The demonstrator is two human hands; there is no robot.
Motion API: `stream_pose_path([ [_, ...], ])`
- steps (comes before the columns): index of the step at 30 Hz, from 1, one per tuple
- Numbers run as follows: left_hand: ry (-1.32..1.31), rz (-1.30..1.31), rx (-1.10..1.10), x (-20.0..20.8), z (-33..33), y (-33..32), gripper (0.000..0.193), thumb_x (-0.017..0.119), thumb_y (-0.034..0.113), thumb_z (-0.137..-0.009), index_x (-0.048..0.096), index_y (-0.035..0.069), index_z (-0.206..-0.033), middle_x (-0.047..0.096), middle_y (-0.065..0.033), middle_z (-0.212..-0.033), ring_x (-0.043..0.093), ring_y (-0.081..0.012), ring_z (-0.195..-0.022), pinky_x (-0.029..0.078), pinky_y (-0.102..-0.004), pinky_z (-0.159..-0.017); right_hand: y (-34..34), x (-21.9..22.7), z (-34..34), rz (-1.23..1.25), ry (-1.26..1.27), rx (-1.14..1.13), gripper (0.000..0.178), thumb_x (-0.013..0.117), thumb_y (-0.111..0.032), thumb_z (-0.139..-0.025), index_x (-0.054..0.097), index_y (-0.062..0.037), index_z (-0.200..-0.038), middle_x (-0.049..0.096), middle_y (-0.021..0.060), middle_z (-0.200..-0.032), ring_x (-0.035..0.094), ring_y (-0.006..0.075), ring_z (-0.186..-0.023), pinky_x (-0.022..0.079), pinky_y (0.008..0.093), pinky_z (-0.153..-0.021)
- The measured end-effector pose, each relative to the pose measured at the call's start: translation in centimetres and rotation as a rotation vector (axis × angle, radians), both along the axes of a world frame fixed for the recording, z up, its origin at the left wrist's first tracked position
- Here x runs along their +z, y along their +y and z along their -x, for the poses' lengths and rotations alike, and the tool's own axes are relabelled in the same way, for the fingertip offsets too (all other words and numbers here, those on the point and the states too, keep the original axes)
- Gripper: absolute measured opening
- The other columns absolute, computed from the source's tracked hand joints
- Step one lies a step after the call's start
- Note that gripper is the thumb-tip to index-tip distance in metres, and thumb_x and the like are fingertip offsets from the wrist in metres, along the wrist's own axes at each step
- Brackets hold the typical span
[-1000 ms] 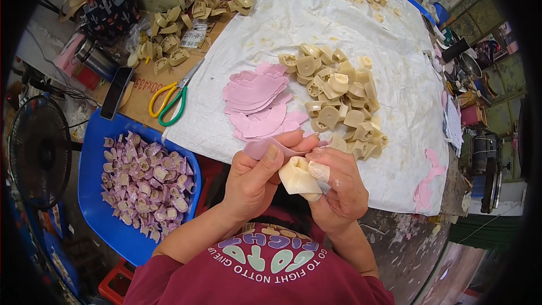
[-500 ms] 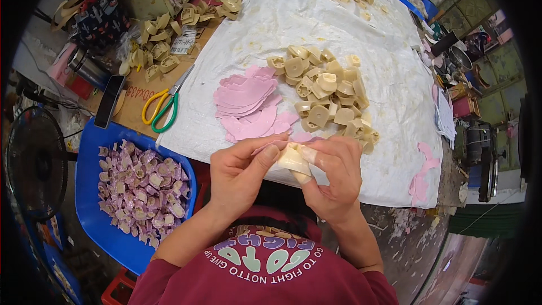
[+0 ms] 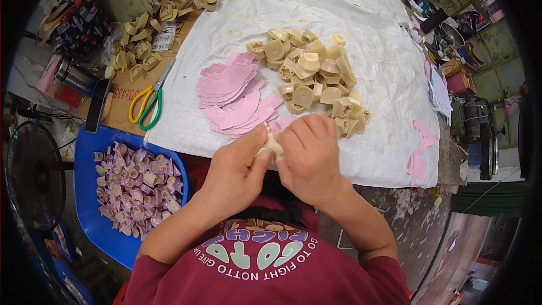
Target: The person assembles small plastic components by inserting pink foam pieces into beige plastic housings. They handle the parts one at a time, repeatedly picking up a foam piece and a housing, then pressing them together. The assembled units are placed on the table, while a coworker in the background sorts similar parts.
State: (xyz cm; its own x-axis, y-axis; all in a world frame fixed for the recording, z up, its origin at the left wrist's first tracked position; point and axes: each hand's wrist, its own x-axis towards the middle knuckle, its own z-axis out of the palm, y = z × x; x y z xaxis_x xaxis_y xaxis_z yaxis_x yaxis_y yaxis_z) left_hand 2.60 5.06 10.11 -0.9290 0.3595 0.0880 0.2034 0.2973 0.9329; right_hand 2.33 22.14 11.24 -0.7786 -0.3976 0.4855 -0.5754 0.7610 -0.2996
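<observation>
My left hand (image 3: 236, 161) and my right hand (image 3: 309, 157) meet at the table's near edge, both closed on a small cream shoe heel (image 3: 272, 145). Fingers cover most of it; a bit of pink shows at its top, though I cannot tell whether that belongs to the heel or to the sheets behind. Just beyond my left hand lies a stack of curved pink sheets (image 3: 227, 86). A heap of bare beige shoe heels (image 3: 316, 73) sits past my right hand. Several pink-wrapped heels (image 3: 138, 186) fill a blue tub (image 3: 86, 206) at my left.
Shears with yellow and green handles (image 3: 148, 104) lie left on a white sheet (image 3: 384, 79) and cardboard. Beside them are a phone (image 3: 98, 105) and a metal flask (image 3: 77, 76). Pink scraps (image 3: 419, 152) rest at the right edge. A fan (image 3: 36, 175) stands far left.
My right hand has turned and closed over the heel, hiding most of it and the pink strip that showed on it. Both hands sit slightly further left in the view, which has shifted.
</observation>
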Motion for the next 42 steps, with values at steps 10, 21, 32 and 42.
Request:
stream_pose_path([
  [10,-0.557,-0.499,-0.193,1.0,3.0,-1.3,0.045,0.063,-0.002,-0.088,0.054,0.0,-0.132,0.068,-0.0079,-0.095,0.062,-0.0085,-0.087,0.05,-0.0225,-0.076,2.3,-1.3,-0.1,0.234,0.094,0.115,0.025,0.064,0.0,-0.057,0.059,-0.0029,-0.081,0.059,0.0086,-0.084,0.055,0.0275,-0.079,0.038,0.0413,-0.074],
  [21,-0.461,-0.234,-0.299,1.0,5.1,-1.1,0.038,0.07,0.001,-0.084,0.062,-0.001,-0.121,0.068,-0.0043,-0.083,0.062,-0.0079,-0.075,0.049,-0.0218,-0.069,1.9,-1.6,-0.2,0.363,-0.009,0.131,0.027,0.07,-0.002,-0.059,0.059,-0.003,-0.083,0.057,0.0083,-0.081,0.054,0.0277,-0.076,0.037,0.0397,-0.07],
  [32,-0.512,-0.188,-0.286,-0.7,5.5,-2.2,0.019,0.068,0.013,-0.089,0.069,-0.004,-0.098,0.07,-0.0071,-0.09,0.063,-0.0092,-0.08,0.052,-0.0234,-0.069,1.1,-2.1,-0.3,0.427,-0.295,0.022,0.024,0.074,-0.008,-0.069,0.063,-0.0034,-0.089,0.059,0.0071,-0.082,0.056,0.0232,-0.076,0.041,0.0356,-0.071],
  [42,-0.538,-0.643,-0.182,-2.4,3.2,-2.7,0.02,0.061,0.013,-0.092,0.07,0.001,-0.106,0.068,-0.0118,-0.107,0.065,-0.0187,-0.098,0.053,-0.032,-0.082,-0.8,-2.5,-1.1,1.05,-0.804,-0.094,0.017,0.073,-0.01,-0.08,0.064,0.0006,-0.09,0.065,0.0036,-0.082,0.06,0.0083,-0.076,0.051,0.0249,-0.067],
])
